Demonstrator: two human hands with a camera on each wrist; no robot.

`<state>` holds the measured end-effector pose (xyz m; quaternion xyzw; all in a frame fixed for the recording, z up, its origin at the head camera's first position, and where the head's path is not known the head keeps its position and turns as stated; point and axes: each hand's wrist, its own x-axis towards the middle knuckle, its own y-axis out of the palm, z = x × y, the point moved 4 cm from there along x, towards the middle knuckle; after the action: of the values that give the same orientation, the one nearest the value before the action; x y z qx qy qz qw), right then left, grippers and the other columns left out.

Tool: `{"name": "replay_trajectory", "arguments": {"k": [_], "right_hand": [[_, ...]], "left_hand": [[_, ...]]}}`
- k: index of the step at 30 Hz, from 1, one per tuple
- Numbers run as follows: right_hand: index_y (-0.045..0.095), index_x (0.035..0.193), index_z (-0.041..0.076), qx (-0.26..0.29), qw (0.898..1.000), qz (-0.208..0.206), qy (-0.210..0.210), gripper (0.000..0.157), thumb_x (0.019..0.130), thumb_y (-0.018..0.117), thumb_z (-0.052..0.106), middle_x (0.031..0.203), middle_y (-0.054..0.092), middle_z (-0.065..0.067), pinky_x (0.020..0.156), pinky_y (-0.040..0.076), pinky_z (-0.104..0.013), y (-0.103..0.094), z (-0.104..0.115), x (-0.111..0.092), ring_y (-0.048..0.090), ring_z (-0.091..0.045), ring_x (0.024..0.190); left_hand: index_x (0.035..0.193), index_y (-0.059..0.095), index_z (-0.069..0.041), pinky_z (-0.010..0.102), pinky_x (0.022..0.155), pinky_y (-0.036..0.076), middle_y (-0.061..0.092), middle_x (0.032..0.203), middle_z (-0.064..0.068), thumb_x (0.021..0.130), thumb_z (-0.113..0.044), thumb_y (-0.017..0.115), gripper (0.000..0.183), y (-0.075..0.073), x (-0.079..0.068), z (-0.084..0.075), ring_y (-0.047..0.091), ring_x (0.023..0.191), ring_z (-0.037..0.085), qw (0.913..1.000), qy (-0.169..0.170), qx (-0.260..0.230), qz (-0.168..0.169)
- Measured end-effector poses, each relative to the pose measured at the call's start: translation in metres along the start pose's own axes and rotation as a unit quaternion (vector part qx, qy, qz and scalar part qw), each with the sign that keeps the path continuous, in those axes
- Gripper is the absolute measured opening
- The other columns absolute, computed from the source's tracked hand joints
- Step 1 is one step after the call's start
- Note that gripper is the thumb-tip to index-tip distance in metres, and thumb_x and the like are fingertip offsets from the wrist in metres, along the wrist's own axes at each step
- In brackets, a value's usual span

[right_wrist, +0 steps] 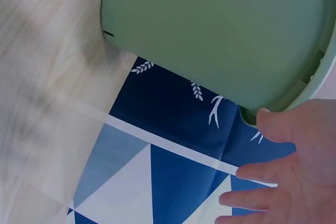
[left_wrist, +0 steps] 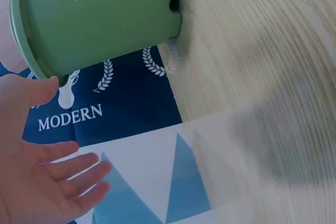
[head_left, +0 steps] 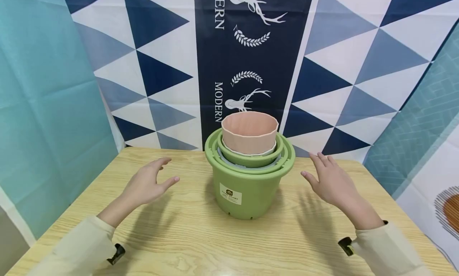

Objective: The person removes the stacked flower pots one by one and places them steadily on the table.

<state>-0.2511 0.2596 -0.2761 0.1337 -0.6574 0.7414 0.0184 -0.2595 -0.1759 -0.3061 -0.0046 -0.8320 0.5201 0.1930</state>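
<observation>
A large green flower pot with a paper label stands upright on the wooden table. Several smaller pots are nested inside it, among them a smaller green pot and, topmost, a pink fluted pot. A thin white rim shows just under the pink one. My left hand hovers to the left of the stack, apart from it, its fingers loosely spread. On the opposite side, my right hand is held up with spread fingers, also apart from the pots. Neither hand holds anything.
The light wooden table ends at the back against a patterned cloth with triangles and deer prints. Teal cloth hangs along the left side. At the right hangs more cloth, close to the table's edge.
</observation>
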Motion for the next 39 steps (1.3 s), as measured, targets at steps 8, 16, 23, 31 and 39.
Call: {"name": "replay_trajectory", "arguments": {"k": [8, 16, 23, 31, 39], "right_hand": [[0.039, 0.14, -0.006, -0.044, 0.999, 0.005, -0.009, 0.068, 0.098, 0.05, 0.045, 0.14, 0.039, -0.038, 0.1, 0.033, -0.076, -0.017, -0.001, 0.011, 0.034, -0.057, 0.129], [0.039, 0.14, -0.007, -0.038, 0.998, 0.04, -0.014, 0.071, 0.096, 0.052, 0.046, 0.141, 0.041, -0.036, 0.105, 0.036, -0.07, -0.028, 0.007, 0.024, 0.035, -0.056, 0.13], [0.035, 0.143, -0.006, -0.035, 0.998, 0.059, -0.01, 0.079, 0.093, 0.055, 0.052, 0.144, 0.036, -0.035, 0.101, 0.039, -0.07, -0.047, 0.012, 0.037, 0.036, -0.056, 0.13], [0.03, 0.146, -0.005, -0.053, 0.995, 0.089, 0.001, 0.082, 0.093, 0.053, 0.055, 0.145, 0.034, -0.035, 0.099, 0.042, -0.069, -0.078, 0.013, 0.055, 0.038, -0.054, 0.13], [0.029, 0.147, -0.004, -0.044, 0.993, 0.107, -0.012, 0.079, 0.095, 0.051, 0.052, 0.144, 0.04, -0.033, 0.095, 0.047, -0.067, -0.085, 0.029, 0.068, 0.045, -0.051, 0.126]], "left_hand": [[0.14, 0.044, -0.005, 0.05, 0.089, 0.057, 0.06, 0.13, 0.02, 0.093, -0.045, 0.059, 0.063, -0.003, 0.01, -0.012, 0.064, 0.111, 0.036, 0.9961, -0.022, -0.077, 0.036], [0.139, 0.045, -0.005, 0.04, 0.085, 0.059, 0.065, 0.122, 0.016, 0.095, -0.047, 0.055, 0.061, 0.0, 0.02, -0.035, 0.065, 0.108, 0.029, 0.989, -0.037, -0.124, 0.072], [0.139, 0.043, -0.005, 0.036, 0.084, 0.06, 0.064, 0.12, 0.018, 0.1, -0.043, 0.047, 0.055, -0.004, 0.033, -0.052, 0.068, 0.098, 0.025, 0.9791, -0.063, -0.173, 0.086], [0.138, 0.043, 0.001, 0.033, 0.089, 0.061, 0.059, 0.128, 0.022, 0.1, -0.037, 0.05, 0.055, 0.005, 0.046, -0.074, 0.066, 0.108, 0.028, 0.9466, -0.108, -0.272, 0.136], [0.138, 0.037, 0.009, 0.034, 0.091, 0.06, 0.06, 0.121, 0.024, 0.102, -0.027, 0.047, 0.052, 0.013, 0.052, -0.079, 0.069, 0.101, 0.024, 0.8766, -0.163, -0.416, 0.179]]}}
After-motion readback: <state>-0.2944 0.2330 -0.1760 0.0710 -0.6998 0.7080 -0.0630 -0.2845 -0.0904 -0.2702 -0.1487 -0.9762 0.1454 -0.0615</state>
